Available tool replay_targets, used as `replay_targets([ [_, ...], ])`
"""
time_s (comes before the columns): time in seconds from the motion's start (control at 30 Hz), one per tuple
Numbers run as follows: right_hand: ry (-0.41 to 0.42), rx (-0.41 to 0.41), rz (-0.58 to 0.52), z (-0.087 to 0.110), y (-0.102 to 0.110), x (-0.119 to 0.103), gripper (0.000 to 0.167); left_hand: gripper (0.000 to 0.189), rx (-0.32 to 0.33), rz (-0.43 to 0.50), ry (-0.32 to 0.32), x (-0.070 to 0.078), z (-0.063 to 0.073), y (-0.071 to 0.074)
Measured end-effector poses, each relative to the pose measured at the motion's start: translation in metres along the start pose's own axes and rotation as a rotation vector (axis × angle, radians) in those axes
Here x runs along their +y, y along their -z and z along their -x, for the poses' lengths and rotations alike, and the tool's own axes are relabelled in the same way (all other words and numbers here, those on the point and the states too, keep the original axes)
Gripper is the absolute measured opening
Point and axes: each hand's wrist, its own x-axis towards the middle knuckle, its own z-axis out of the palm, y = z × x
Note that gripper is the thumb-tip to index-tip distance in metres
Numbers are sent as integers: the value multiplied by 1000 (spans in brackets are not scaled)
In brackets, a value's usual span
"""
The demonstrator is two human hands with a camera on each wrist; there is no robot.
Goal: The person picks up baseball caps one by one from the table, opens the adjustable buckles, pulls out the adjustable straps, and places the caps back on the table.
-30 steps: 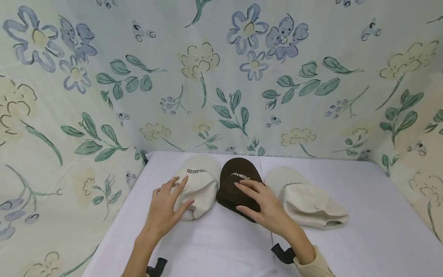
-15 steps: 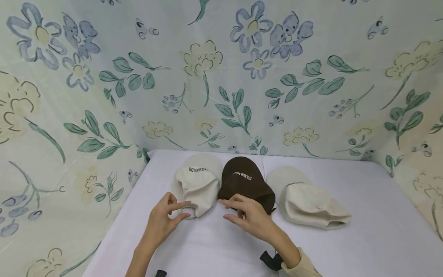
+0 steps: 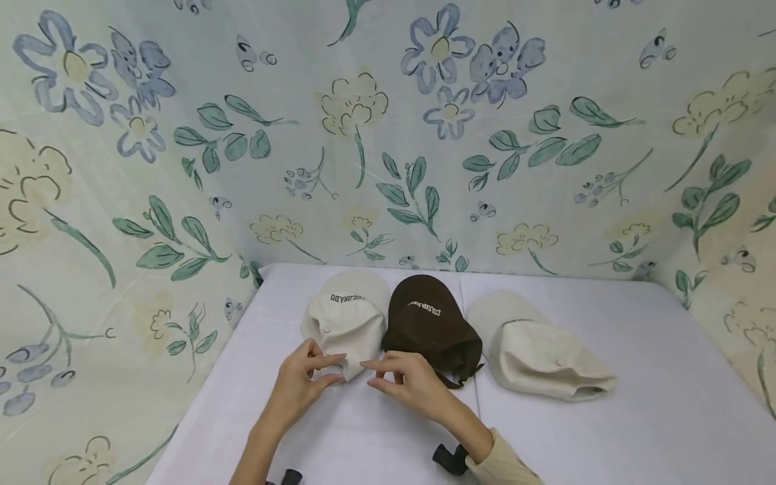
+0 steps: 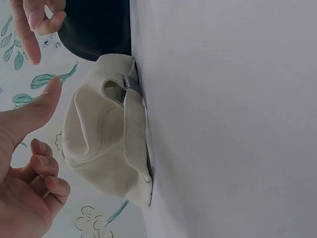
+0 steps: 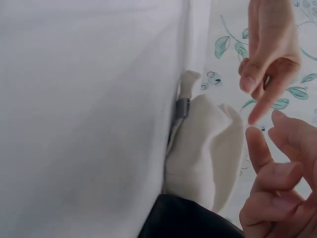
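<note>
The fingers (image 3: pixel 327 360) of the left hand (image 3: pixel 296 384) and the right hand (image 3: pixel 418 385) grip nothing: thumbs and index fingers stand apart, the others loosely bent, near the rear opening of a creased off-white fabric cap (image 3: pixel 351 327) with one grey buckle (image 5: pixel 183 107). It lies leftmost of three on smooth white cloth (image 3: pixel 376 438), just beside a rounded dark brown cap (image 3: pixel 424 330); a second off-white cap (image 3: pixel 539 357) slumps rightmost. Behind hangs a flower-printed sheet (image 3: pixel 291 188).

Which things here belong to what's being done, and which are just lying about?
Likely part of it:
left hand
right hand
left cap, close by
brown cap

Likely just around:
right cap, farther off
table
floral backdrop
</note>
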Motion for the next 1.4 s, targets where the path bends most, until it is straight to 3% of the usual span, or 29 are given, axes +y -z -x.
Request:
replay_targets([
  [0.27, -45, 35, 5, -10, -13, 15, 29, 40, -81, 3, 76, -2, -8, -6],
  [0.53, -4, 74, 27, -18, -22, 26, 28, 36, -121, 51, 118, -6, -13, -10],
  [0.87, -80, 70, 22, -26, -25, 28, 23, 23, -97, 63, 78, -11, -20, -13],
  [1.4, -103, 47, -10, -28, -28, 28, 17, 14, -88, 103, 87, -17, -22, -15],
])
